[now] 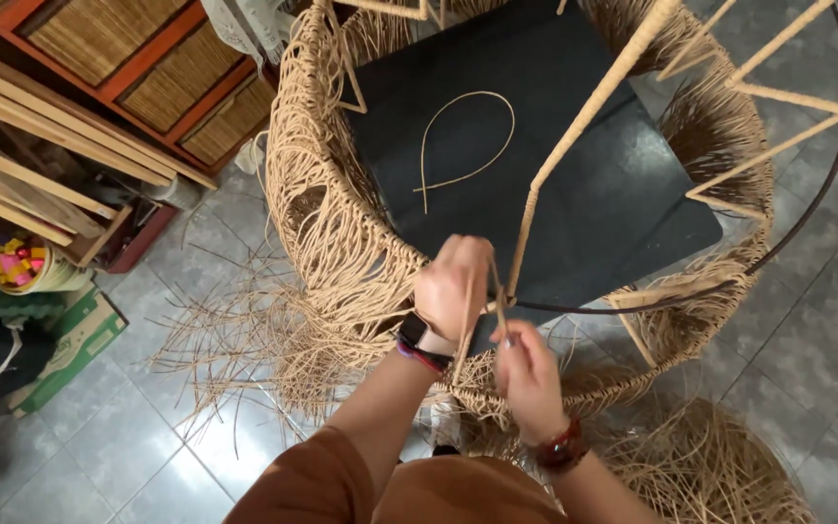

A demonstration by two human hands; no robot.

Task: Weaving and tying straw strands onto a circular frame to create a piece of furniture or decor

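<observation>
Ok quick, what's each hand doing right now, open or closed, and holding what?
Left hand: closed on a rattan strand at the wrapped frame rod.
Right hand: closed, pinching the strand.

One view is supplied: a head-worn camera on the person, aimed steeply downward and slightly forward. The optical axis falls past the person's own forearms, which enter from the bottom edge; the left hand (450, 288) and right hand (526, 374) sit just below frame centre, close to the lens. The wicker frame (341, 243) fills the upper and middle field at near range. The tiled floor (128, 427) occupies the lower left and right margins, farther off. Wooden shelving (147, 78) crosses the upper-left corner at an oblique angle. No second view exists, so no overlap applies.
</observation>
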